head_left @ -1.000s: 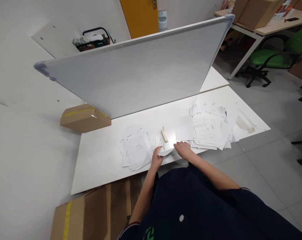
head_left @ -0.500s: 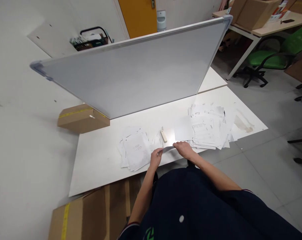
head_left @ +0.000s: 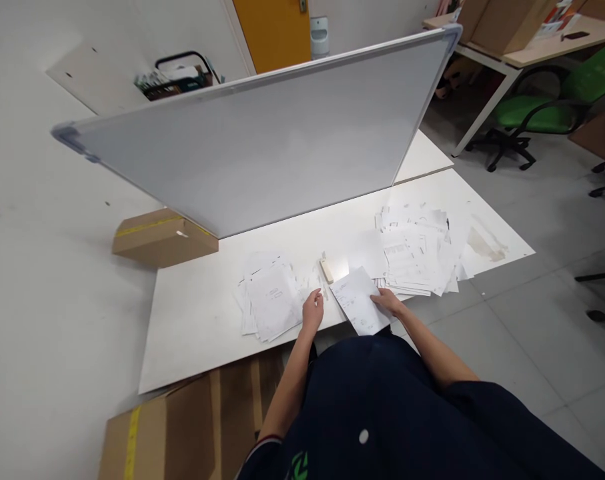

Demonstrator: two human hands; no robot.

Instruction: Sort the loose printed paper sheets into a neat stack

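Note:
My right hand (head_left: 388, 301) grips a sheet of paper (head_left: 361, 301) by its right edge, thumb on top. The sheet has faint printed marks and is tilted over the table's front edge. My left hand (head_left: 313, 311) is off the sheet, to its left, with fingers loosely curled and apart and nothing visible in them. Just left of that hand lies a stack of printed papers (head_left: 272, 300). A small cream-coloured oblong tool (head_left: 327, 271) lies beyond the hands. A larger, untidy pile of papers (head_left: 412, 253) spreads to the right.
A whiteboard (head_left: 262, 147) stands along the back of the white table (head_left: 192, 320). At the back left is a cardboard box (head_left: 165, 237), and more boxes (head_left: 182, 433) sit below the table. A green chair (head_left: 542, 115) and another desk (head_left: 522, 57) are at the right.
My left hand has let go of the sheet and moved slightly apart from it. My right hand has moved right and turned the sheet, so its printed face now shows.

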